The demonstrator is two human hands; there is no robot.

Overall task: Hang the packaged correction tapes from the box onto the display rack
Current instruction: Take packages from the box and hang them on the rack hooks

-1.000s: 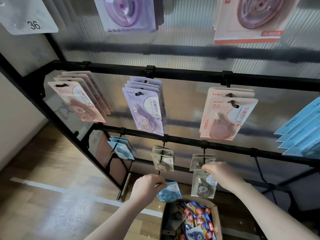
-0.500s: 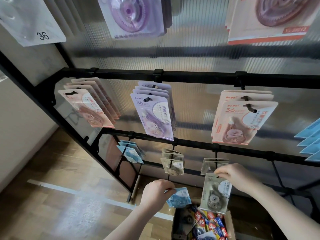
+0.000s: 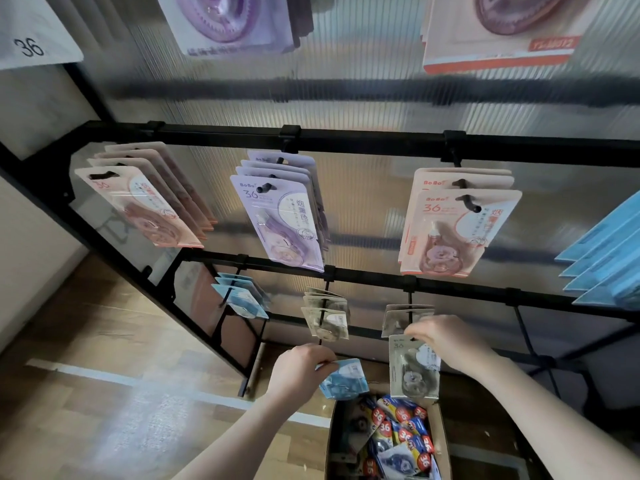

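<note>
Many packaged tapes (image 3: 398, 441) fill the cardboard box (image 3: 442, 441).

From my feed the light is soft daylight coming through the ribbed panel (image 3: 363, 109) behind the rack (image 3: 346, 140) — bright there, with pale streaks of glare down the ribs. The floor (image 3: 86, 341) carries a washed-out bright patch at lower left. The bottom right corner is dim, and the box (image 3: 441, 441) sits in shade. I see wide-angle bending — the rack bars bow and tilt toward the edges. The packs along the top edge are smeared and soft; the centre is sharper, though fine print stays unreadable.
</note>
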